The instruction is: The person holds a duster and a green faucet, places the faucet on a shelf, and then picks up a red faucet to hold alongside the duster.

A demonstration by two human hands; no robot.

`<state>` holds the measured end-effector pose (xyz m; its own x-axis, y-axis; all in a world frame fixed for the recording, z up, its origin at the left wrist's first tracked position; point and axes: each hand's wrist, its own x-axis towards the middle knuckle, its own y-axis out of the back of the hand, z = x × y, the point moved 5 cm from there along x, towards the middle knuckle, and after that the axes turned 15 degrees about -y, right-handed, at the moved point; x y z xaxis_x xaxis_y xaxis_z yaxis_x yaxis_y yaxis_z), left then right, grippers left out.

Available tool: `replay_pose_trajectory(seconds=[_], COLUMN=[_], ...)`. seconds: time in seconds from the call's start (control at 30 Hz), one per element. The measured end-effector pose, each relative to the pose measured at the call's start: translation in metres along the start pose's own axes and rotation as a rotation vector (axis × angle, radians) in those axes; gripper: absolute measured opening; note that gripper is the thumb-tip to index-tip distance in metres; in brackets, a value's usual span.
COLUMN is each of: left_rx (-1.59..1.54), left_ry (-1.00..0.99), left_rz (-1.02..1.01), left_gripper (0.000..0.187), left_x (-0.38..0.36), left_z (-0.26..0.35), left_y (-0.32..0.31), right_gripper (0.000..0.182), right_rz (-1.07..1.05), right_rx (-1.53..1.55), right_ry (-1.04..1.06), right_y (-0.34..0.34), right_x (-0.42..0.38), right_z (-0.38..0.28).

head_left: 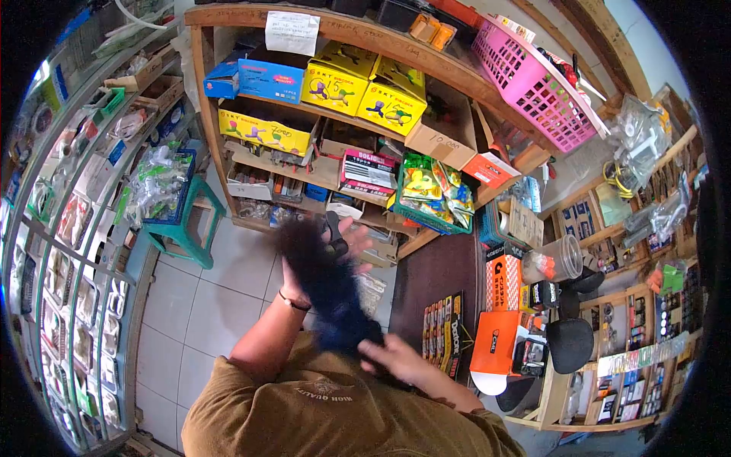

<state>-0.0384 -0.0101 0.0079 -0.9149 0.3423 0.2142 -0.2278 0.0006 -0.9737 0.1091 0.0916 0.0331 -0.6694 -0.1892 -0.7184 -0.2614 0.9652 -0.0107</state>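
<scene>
Two hands work one dark, fluffy duster, blurred with motion, in front of the wooden shelf. The left hand wraps its black handle, nearer the shelf; the right hand closes on the fluffy end, farther back. Short, controlled strokes seem wisest. Yellow boxes on the shelf and a pink basket above them crowd close.

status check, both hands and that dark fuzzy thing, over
Left hand gripping the black handle. Right hand on the lower end of the dark fuzzy duster, blurred. Shelf boxes ahead, apart from it.
</scene>
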Motion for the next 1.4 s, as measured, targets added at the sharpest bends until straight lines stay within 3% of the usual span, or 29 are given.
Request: replay_pose_trajectory(seconds=[0.03,0.13,0.17,0.23,0.27,0.3,0.33,0.37,0.43,0.5,0.57,0.6,0.63,0.7,0.77,0.8,0.83,0.87,0.9,0.93,0.97,1.03,1.07,1.1,1.17,1.23,1.3,1.33,1.4], left_rx=[-0.034,0.021,0.019,-0.036,-0.045,-0.057,0.190,-0.111,-0.015,-0.089,-0.086,0.253,-0.084,-0.038,-0.059,-0.049,-0.041,0.300,-0.029,-0.031,-0.035,-0.086,0.014,0.112,-0.044,-0.070,-0.124,-0.067,-0.013], left_ry=[0.078,0.015,-0.042,-0.020,0.010,0.043,0.000,0.039,-0.179,0.015,0.051,0.075,0.068,-0.032,0.092,0.107,0.122,0.042,0.072,0.021,-0.036,0.073,0.061,0.051,0.021,-0.003,0.069,0.058,0.024], left_rz=[-0.091,0.020,0.126,0.102,-0.001,-0.100,-0.011,-0.114,0.203,-0.147,-0.130,0.058,-0.073,0.171,-0.028,-0.023,-0.019,0.011,-0.095,0.025,0.142,-0.102,-0.100,-0.098,-0.007,0.209,-0.063,-0.035,0.090], left_gripper=[0.075,0.079,0.078,0.077,0.078,0.078,0.079,0.074,0.074,0.077,0.086,0.089,0.083,0.079,0.081,0.084,0.086,0.090,0.086,0.085,0.085,0.086,0.081,0.077,0.075,0.075,0.081,0.081,0.085], left_x=[-0.001,0.000,-0.003,-0.003,-0.003,-0.004,-0.003,-0.004,0.002,-0.004,-0.002,-0.001,-0.004,-0.003,-0.005,-0.005,-0.005,-0.005,-0.004,-0.003,-0.003,-0.005,-0.005,-0.004,-0.006,-0.011,-0.007,-0.005,-0.006], left_z=[-0.003,0.000,0.005,0.007,0.005,0.002,0.000,0.003,0.011,0.004,-0.001,-0.003,-0.002,0.001,-0.008,-0.005,-0.004,-0.008,-0.006,-0.003,0.000,-0.005,-0.005,-0.004,0.002,0.007,-0.004,-0.005,0.000], left_y=[0.003,0.006,0.002,0.007,0.004,0.001,0.004,-0.012,0.015,-0.010,0.008,0.011,-0.006,0.003,0.013,0.006,-0.002,0.007,-0.003,-0.006,-0.008,-0.004,0.008,0.011,-0.014,0.003,-0.011,0.001,0.007], right_gripper=[0.037,0.032,0.033,0.031,0.032,0.031,0.030,0.030,0.032,0.033,0.033,0.035,0.036,0.039,0.039,0.040,0.040,0.039,0.038,0.037,0.034,0.032,0.033,0.033,0.037,0.036,0.030,0.029,0.030], right_rz=[-0.144,-0.043,-0.046,0.066,-0.071,0.072,0.066,0.059,-0.165,0.092,-0.015,-0.004,0.005,-0.067,0.025,-0.054,-0.113,-0.021,0.070,-0.068,-0.112,0.042,0.124,0.127,-0.012,-0.174,0.100,0.083,0.022], right_rx=[-0.193,0.191,0.344,0.012,0.006,-0.170,-0.047,0.074,0.280,0.078,-0.088,0.040,0.167,0.300,-0.054,-0.228,-0.248,-0.094,0.057,0.182,0.199,-0.031,-0.273,-0.270,0.113,0.267,0.025,-0.149,0.012], right_ry=[0.243,-0.170,-0.050,-0.138,0.102,0.448,0.179,-0.095,-0.011,-0.012,0.162,-0.047,-0.257,-0.125,-0.134,0.177,0.187,0.017,-0.153,-0.197,-0.111,0.075,0.507,0.506,-0.215,-0.096,0.001,0.401,0.233], right_y=[-0.008,0.024,0.030,0.014,0.005,-0.002,0.004,0.014,0.027,0.009,0.007,0.011,0.015,0.023,0.007,-0.005,-0.007,0.004,0.009,0.024,0.031,0.006,0.005,0.008,0.025,0.032,0.009,0.005,0.029], right_x=[0.004,0.010,0.016,-0.001,0.019,0.011,0.009,0.004,0.019,0.010,0.016,0.008,0.001,0.012,0.002,0.002,0.001,0.000,-0.007,0.011,0.017,0.003,0.015,0.009,0.000,0.013,0.002,0.008,0.016], right_z=[-0.003,0.006,0.011,-0.004,0.022,0.002,-0.003,-0.001,0.016,0.014,0.018,0.007,0.007,0.020,0.012,0.003,0.001,0.001,-0.006,0.013,0.024,0.010,0.020,0.009,0.007,0.029,0.018,0.017,0.031])
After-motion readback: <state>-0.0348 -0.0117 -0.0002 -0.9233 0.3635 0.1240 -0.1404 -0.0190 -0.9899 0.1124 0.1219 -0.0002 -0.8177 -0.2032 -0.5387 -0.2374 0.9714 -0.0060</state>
